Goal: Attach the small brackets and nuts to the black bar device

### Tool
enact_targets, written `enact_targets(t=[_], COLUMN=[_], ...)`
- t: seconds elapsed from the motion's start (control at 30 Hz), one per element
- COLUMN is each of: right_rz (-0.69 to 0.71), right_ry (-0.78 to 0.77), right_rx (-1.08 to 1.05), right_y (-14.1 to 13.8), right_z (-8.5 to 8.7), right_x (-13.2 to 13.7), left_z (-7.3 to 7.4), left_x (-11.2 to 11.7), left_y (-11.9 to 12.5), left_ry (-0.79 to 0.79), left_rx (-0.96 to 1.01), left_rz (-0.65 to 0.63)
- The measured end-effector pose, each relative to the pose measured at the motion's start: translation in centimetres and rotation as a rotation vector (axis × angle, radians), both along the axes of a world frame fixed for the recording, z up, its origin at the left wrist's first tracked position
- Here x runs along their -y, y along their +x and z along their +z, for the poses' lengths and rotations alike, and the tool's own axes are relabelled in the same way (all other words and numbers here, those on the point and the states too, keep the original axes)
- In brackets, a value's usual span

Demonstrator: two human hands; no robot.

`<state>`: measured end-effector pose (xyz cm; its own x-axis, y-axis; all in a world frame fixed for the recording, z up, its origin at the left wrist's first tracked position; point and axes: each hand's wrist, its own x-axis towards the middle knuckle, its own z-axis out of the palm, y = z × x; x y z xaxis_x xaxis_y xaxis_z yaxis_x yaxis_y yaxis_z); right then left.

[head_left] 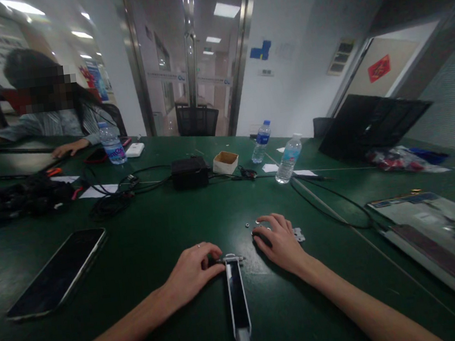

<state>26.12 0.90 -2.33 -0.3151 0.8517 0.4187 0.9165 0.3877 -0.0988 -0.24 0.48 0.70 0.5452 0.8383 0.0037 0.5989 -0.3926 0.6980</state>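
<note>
A long narrow metal rail (238,300) lies on the green table (157,238), pointing away from me. My left hand (193,270) rests at its far end, fingers curled and pinching the small cross-piece there. My right hand (279,241) lies to the right of the rail, fingers bent down over small parts on the table. A small metal bracket (299,234) shows by its knuckles. Two tiny washers (252,224) lie just beyond the fingertips. What sits under the right fingers is hidden.
A phone (58,272) lies at the left. Behind are a black box (189,173) with cables, a small cardboard box (225,162), three water bottles (287,159), a laptop (370,121), and a flat package (436,234) on the right. Another person (46,117) sits far left.
</note>
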Motion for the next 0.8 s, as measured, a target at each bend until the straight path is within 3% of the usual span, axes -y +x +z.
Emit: enact_targets(t=[0.4, 0.8], right_rz=[0.077, 0.172], right_ry=[-0.018, -0.140], right_rx=[-0.109, -0.087], right_y=[-1.2, -1.3], right_z=[-0.4, 1.1], right_x=[0.6, 1.1], left_z=[0.2, 0.0], left_x=[0.1, 0.0], left_y=[-0.2, -0.1], left_ry=[-0.051, -0.022], left_rx=[0.026, 0.040], left_rz=[0.004, -0.017])
